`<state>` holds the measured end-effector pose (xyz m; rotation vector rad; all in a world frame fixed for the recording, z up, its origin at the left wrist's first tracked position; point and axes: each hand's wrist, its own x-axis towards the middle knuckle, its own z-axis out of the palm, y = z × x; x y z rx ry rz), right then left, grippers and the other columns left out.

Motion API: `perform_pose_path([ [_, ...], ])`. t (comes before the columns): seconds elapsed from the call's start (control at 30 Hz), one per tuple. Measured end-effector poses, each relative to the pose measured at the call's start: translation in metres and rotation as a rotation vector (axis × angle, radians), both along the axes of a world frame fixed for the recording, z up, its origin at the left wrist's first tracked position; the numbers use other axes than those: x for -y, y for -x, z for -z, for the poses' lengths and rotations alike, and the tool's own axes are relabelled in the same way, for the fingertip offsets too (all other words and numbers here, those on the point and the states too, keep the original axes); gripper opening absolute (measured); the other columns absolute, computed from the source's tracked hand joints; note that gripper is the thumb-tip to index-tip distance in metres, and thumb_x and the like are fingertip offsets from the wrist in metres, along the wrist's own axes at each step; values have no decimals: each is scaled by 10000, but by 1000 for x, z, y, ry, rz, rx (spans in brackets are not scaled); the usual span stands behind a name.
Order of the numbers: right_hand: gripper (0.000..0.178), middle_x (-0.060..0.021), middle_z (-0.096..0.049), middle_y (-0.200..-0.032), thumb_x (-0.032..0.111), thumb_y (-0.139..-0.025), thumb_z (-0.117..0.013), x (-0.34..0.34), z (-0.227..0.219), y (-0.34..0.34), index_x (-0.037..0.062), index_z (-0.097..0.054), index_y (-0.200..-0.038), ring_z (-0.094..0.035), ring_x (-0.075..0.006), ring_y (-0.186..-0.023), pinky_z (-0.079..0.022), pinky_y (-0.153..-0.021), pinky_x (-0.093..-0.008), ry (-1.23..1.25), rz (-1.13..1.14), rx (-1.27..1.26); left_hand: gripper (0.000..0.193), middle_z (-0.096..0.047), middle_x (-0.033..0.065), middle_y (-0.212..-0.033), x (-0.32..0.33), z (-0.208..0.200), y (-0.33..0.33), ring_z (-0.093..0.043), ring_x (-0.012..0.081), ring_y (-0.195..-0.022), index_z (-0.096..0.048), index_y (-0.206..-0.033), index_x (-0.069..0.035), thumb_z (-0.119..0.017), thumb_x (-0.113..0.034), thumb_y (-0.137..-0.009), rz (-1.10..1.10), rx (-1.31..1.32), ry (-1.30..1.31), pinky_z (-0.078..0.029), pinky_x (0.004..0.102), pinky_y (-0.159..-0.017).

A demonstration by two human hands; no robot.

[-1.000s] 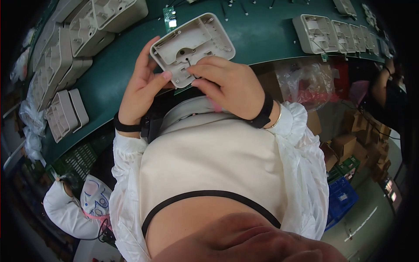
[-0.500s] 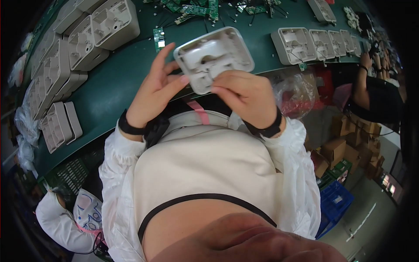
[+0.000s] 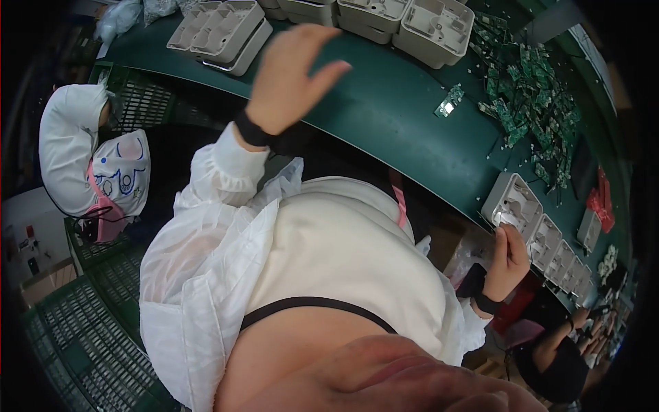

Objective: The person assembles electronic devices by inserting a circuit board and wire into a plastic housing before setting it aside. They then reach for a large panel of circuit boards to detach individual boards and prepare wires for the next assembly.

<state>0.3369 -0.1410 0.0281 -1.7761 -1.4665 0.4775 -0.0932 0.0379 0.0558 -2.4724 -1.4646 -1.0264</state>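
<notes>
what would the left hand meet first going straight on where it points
Probably the stacked, light-grey, rectangular plastic housings, though depth is unclear and the left hand might pass above them.

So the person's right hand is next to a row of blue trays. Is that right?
Not quite: the trays are pale grey, not blue, as the head view shows. The person's right hand is next to that row.

At the far left I make out plastic bags (image 3: pixel 118 25) by the end of the green bench (image 3: pixel 384 103); nearer on that side I see a white bundle (image 3: pixel 68 147) just beside a printed cloth (image 3: pixel 125 168), with a pink strap (image 3: pixel 104 223) there; a green crate (image 3: pixel 86 340) fills my near left; rightward I get a red bag (image 3: pixel 604 206); near right, a co-worker (image 3: pixel 559 371) in black.
</notes>
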Motion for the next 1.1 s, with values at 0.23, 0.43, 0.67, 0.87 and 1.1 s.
perform_pose_path([
  [0.23,147,-118,-747,-1029,36,-950,-714,8,-5,-4,-33,-731,-1079,-679,-160,-903,-522,-840,-275,23,-4,97,366,-691,129,-1218,-12,7,115,-662,344,-1109,-725,-1113,-83,-797,-332,-855,-567,-363,-188,-513,488,-893],
  [0.43,208,-129,-718,-1108,23,-946,-702,-1,-9,14,-9,-705,-1152,-680,-177,-907,-521,-810,-268,-26,19,238,276,-696,51,-1284,-9,13,146,-674,297,-1108,-769,-1042,-140,-749,-375,-899,-617,-387,-71,-417,530,-1027],
  [0.67,290,-142,-646,-1288,28,-927,-713,-32,-32,80,18,-689,-1216,-667,-205,-974,-542,-800,-288,-79,-36,73,245,-736,-41,-1203,-4,24,158,-681,220,-1098,-795,-1033,-175,-724,-387,-934,-614,-374,-156,-350,569,-1083],
  [0.87,466,-218,-537,-1449,124,-906,-738,-106,-15,135,91,-619,-1355,-650,-363,-1125,-550,-901,-414,-49,-290,375,175,-750,-12,-1120,22,4,139,-691,210,-1042,-785,-1002,-119,-768,-268,-911,-431,-244,-218,-382,535,-1091],
  [1.1,428,-189,-581,-1423,223,-874,-765,-135,13,148,81,-660,-1264,-597,-374,-1245,-523,-955,-438,-6,-273,752,155,-745,28,-1018,45,-2,70,-694,214,-962,-760,-953,-56,-833,-74,-817,43,-50,-130,-423,499,-1098],
])
